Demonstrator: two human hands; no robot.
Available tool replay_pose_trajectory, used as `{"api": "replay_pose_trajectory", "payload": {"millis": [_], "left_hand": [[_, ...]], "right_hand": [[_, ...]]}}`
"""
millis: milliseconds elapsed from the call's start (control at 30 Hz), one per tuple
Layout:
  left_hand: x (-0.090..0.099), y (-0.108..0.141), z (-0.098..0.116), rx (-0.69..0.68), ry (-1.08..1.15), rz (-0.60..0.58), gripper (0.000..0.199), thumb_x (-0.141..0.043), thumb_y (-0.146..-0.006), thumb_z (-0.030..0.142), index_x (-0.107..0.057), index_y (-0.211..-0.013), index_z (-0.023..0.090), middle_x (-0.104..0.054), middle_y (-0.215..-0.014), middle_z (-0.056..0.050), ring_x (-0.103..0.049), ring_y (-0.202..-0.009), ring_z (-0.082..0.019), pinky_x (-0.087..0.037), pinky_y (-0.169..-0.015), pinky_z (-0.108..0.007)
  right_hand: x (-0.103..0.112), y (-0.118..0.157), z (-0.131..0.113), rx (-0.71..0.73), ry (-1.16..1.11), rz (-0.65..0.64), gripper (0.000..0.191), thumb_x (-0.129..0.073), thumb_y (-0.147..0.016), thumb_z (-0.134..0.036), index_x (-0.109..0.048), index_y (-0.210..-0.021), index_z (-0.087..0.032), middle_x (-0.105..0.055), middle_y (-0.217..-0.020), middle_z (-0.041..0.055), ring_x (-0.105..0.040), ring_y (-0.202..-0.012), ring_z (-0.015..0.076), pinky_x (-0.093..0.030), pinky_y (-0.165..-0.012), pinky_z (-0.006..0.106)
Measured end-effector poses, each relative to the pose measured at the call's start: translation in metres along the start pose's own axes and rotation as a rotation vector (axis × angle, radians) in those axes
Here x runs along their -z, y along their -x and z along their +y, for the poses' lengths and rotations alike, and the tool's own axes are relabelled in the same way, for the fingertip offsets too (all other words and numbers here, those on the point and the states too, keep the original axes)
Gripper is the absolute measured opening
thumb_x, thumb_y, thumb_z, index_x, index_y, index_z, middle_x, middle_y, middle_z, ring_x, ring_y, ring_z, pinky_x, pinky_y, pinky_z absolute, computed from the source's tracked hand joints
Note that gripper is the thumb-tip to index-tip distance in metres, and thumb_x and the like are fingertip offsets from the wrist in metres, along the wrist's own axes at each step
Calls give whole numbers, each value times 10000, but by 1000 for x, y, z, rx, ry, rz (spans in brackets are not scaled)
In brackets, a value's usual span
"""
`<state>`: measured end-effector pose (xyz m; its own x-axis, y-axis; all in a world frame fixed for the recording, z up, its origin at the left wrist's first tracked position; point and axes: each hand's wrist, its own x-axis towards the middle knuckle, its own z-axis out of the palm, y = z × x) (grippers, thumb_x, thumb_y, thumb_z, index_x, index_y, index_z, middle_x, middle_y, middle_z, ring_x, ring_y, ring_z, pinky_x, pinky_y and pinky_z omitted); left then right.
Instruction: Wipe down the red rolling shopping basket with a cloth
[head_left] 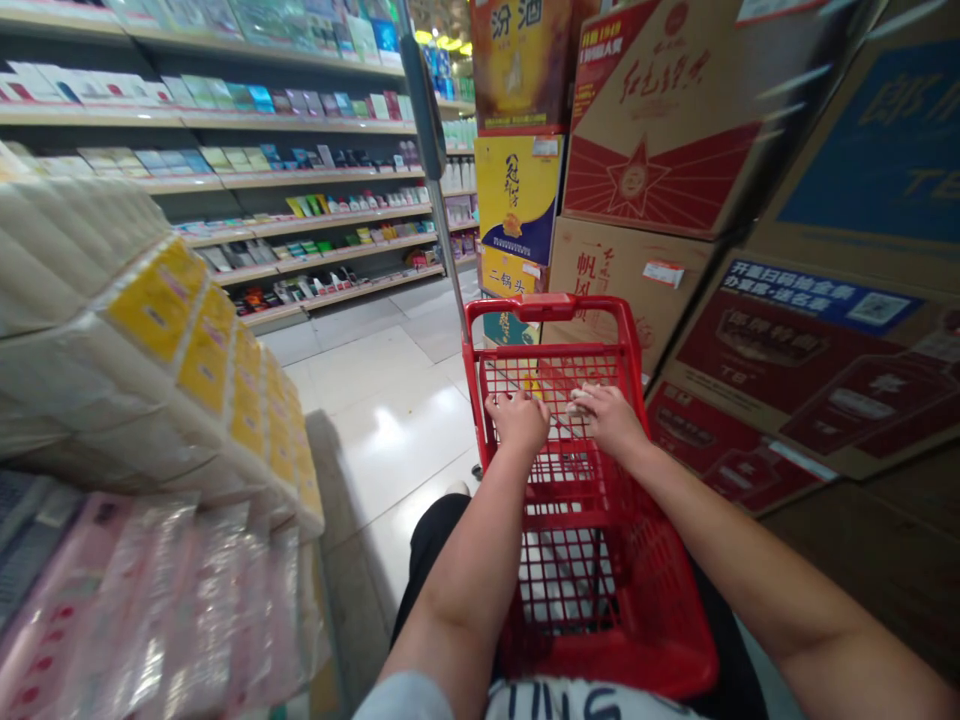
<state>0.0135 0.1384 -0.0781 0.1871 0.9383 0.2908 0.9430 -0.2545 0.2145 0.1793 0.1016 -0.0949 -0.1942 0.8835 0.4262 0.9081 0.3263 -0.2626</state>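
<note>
A red plastic shopping basket (645,570) with mesh sides stands upright right in front of my body, between my legs. Its red carrying handle (559,307) lies at the far end. Over the mesh of the far part is my left hand (520,420), back up, fingers curled downward. Just to its right, my right hand (611,420) is bent inward, with its fingers together and pointing left. Something small and pale shows at those fingertips, too small to name. Whether either hand grips the mesh is hidden. A grey pull rod (433,130) rises from the basket's far left corner.
Stacked liquor cartons (645,130) rise close on the right. At left stand yellow-and-white packs (217,350), with pink plastic-wrapped packages (172,600) below. Shelves (300,180) of small boxes and tubes line the back. A tiled floor (375,400) runs between.
</note>
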Motion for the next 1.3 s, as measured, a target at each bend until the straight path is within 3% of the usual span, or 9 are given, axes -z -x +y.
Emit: {"api": "replay_pose_trajectory", "payload": {"millis": [167, 333, 500, 600, 733, 900, 1033, 1167, 1300], "left_hand": [[5, 0, 4, -4, -11, 30, 430, -350, -927, 363, -756, -913, 222, -678, -1109, -89, -532, -1043, -299, -195, -1012, -522], [19, -1, 14, 16, -43, -35, 458, -330, -926, 364, -747, -902, 178, -697, -1043, -119, -582, -999, -297, -221, -1008, -524], [34, 4, 25, -7, -62, -102, 468, -338, -920, 397, -736, -874, 154, -710, -955, -140, -616, -950, -313, -267, -985, -565], [39, 8, 29, -18, -81, -121, 455, -340, -923, 398, -731, -877, 170, -709, -978, -132, -612, -975, -311, -302, -971, -550], [41, 17, 30, -54, -112, -128, 431, -337, -932, 388, -727, -940, 203, -686, -1091, -118, -583, -1049, -308, -328, -967, -516], [51, 65, 22, -250, -85, -35, 390, -368, -944, 414, -602, -1236, 305, -525, -1390, -47, -432, -1265, -293, -301, -1045, -477], [57, 129, 9, -537, -55, -108, 509, -433, -917, 487, -398, -1411, 373, -422, -1483, 3, -329, -1365, -274, -248, -1106, -479], [52, 166, 0, -486, -158, -81, 694, -564, -846, 406, -286, -1478, 346, -318, -1544, -20, -194, -1432, -321, -192, -1123, -546], [41, 171, -2, -413, -229, -48, 701, -524, -832, 232, -287, -1488, 302, -273, -1563, -49, -145, -1448, -334, -183, -1123, -571]], "right_hand": [[19, 48, -26, 95, -46, -133, 446, -481, -784, 7, -694, -1092, -235, -638, -1210, 35, -495, -1105, 199, -410, -1002, 387], [40, 78, -33, -128, -17, 22, 426, -462, -817, -22, -679, -1123, -224, -603, -1263, 62, -501, -1112, 212, -424, -983, 408], [51, 102, -61, 11, -22, -18, 390, -522, -885, -202, -595, -1265, -246, -526, -1370, 60, -406, -1270, 254, -359, -1051, 462], [57, 121, -71, 74, 41, -52, 677, -662, -813, -441, -437, -1417, -235, -397, -1483, 93, -305, -1357, 310, -271, -1098, 544], [54, 139, -60, 168, 117, -56, 826, -740, -740, -314, -352, -1468, -257, -316, -1534, 91, -257, -1397, 309, -278, -1103, 543], [43, 144, -46, 229, 114, 76, 543, -496, -873, -114, -475, -1396, -258, -401, -1490, 54, -301, -1383, 246, -349, -1107, 469], [42, 146, -50, 197, 107, 147, 521, -450, -869, -71, -517, -1363, -221, -410, -1481, 51, -311, -1376, 241, -336, -1133, 457], [43, 151, -57, 181, 46, 150, 628, -479, -784, -9, -497, -1379, -209, -405, -1477, 61, -299, -1379, 248, -326, -1139, 467], [41, 142, -56, 135, -96, 73, 585, -633, -768, -156, -533, -1341, -221, -435, -1443, 73, -331, -1353, 274, -349, -1108, 488]]}}
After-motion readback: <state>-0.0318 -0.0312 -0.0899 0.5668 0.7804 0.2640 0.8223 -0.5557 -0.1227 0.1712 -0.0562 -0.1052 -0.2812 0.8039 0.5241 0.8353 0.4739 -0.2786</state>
